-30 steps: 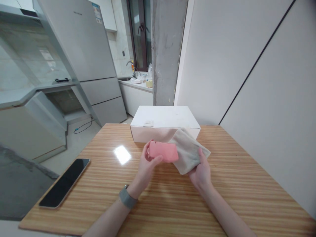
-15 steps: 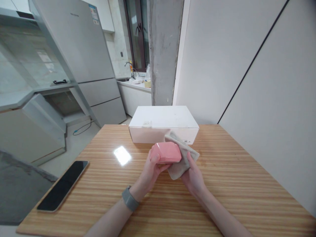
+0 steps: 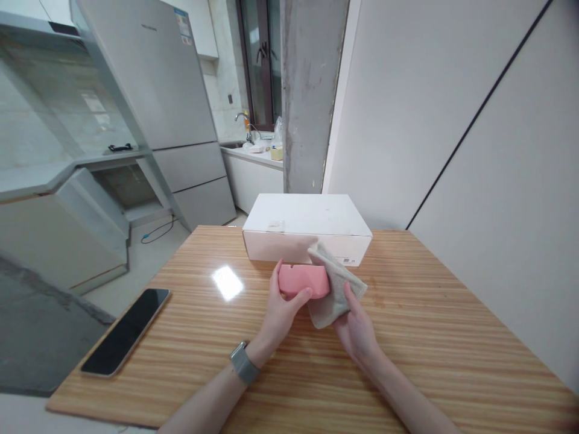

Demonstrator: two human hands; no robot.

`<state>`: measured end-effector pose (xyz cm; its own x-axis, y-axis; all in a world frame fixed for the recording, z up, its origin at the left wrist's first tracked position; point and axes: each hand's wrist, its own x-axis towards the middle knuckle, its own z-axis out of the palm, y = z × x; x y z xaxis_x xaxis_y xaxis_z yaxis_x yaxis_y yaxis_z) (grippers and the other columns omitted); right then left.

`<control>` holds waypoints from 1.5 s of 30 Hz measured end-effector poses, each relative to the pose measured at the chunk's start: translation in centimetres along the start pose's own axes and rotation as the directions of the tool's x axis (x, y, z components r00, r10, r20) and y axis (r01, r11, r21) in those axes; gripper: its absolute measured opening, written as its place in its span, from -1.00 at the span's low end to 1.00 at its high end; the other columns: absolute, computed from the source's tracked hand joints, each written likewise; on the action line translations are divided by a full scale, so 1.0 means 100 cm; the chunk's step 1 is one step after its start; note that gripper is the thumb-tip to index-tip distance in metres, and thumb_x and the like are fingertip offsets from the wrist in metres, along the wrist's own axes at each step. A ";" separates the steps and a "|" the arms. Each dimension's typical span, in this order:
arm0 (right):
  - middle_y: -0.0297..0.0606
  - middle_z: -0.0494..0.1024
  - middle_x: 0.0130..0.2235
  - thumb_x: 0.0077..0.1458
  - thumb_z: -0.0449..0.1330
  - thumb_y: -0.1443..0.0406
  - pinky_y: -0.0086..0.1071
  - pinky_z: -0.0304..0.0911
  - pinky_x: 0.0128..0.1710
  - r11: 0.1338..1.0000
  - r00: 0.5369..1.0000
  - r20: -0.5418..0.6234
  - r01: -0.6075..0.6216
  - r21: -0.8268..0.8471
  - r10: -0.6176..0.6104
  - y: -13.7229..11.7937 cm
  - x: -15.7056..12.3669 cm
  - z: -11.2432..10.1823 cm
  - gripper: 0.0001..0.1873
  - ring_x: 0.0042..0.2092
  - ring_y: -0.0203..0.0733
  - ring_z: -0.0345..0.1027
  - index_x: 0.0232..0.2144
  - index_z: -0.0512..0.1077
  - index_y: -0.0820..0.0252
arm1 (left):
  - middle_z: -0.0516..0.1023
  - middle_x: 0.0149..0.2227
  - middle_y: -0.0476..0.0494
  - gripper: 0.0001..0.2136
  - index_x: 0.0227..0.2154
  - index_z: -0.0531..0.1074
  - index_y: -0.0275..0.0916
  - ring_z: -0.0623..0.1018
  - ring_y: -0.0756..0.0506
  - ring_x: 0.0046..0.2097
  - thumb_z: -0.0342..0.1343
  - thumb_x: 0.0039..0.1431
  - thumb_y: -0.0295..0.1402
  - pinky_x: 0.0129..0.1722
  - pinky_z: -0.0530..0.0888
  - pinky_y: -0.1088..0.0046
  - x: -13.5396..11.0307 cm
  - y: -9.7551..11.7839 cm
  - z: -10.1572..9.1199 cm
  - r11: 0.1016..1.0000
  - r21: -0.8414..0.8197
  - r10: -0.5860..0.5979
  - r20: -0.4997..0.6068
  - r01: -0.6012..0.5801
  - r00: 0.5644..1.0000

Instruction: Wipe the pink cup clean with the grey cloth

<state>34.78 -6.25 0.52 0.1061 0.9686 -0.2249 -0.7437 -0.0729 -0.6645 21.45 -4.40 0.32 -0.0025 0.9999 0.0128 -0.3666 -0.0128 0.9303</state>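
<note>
A small pink box (image 3: 304, 281) with bevelled edges is held up over the table by my left hand (image 3: 281, 307), thumb along its near side and fingers around its left end. My right hand (image 3: 355, 325) grips a folded grey cloth (image 3: 332, 295), thumb on top and the other fingers beneath it. The cloth's left edge rests against the right end of the pink box. What the pink box contains, if anything, cannot be seen. A grey-banded watch (image 3: 245, 363) is on my left wrist.
Behind my hands a white cardboard box (image 3: 307, 216) stands at the far edge of the wooden table (image 3: 420, 337). A dark-screened phone (image 3: 128, 331) lies by the left edge. Beyond are a fridge (image 3: 149, 84), a sink counter and a grey pillar; a white wall rises to the right.
My left hand has turned the pink box, so another side faces me and the thumb now lies across its front. The right hand still holds the cloth against it. The view has shifted slightly.
</note>
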 end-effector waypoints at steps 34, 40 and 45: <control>-0.28 0.61 0.02 -0.03 0.31 -0.04 -0.08 0.18 0.25 0.996 0.998 0.011 0.069 -0.050 -0.069 -0.005 0.002 -0.002 -0.50 0.23 0.06 0.28 -0.09 0.56 0.06 | 0.45 0.12 -0.35 -0.06 0.27 0.17 -0.21 0.46 -0.30 0.08 0.46 -0.24 -0.29 0.05 0.41 0.19 0.001 0.009 -0.007 0.997 -0.041 -0.062 0.150 0.069 0.987; -0.27 0.60 0.03 -0.09 0.35 -0.03 -0.03 0.20 0.23 0.997 0.997 -0.040 0.066 -0.046 -0.068 -0.002 0.000 -0.001 -0.52 0.22 0.08 0.29 -0.13 0.57 0.04 | 0.41 0.14 -0.33 -0.01 0.29 0.10 -0.18 0.45 -0.29 0.09 0.46 -0.24 -0.34 0.06 0.41 0.18 0.001 0.010 -0.008 0.995 0.102 -0.015 0.101 0.005 0.995; -0.26 0.59 0.04 -0.03 0.32 -0.02 -0.03 0.24 0.20 0.996 0.998 -0.033 0.058 -0.067 -0.061 0.001 0.001 -0.004 -0.54 0.26 0.06 0.23 -0.11 0.56 0.03 | 0.39 0.17 -0.31 -0.01 0.32 0.04 -0.14 0.42 -0.28 0.14 0.43 -0.19 -0.37 0.13 0.35 0.17 0.002 0.001 -0.009 0.998 0.055 0.013 0.081 -0.018 0.997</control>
<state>35.00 -6.30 0.11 0.1726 0.9629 -0.2074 -0.6906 -0.0318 -0.7225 20.57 -4.23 0.11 0.0680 0.9962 0.0548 -0.3149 -0.0307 0.9486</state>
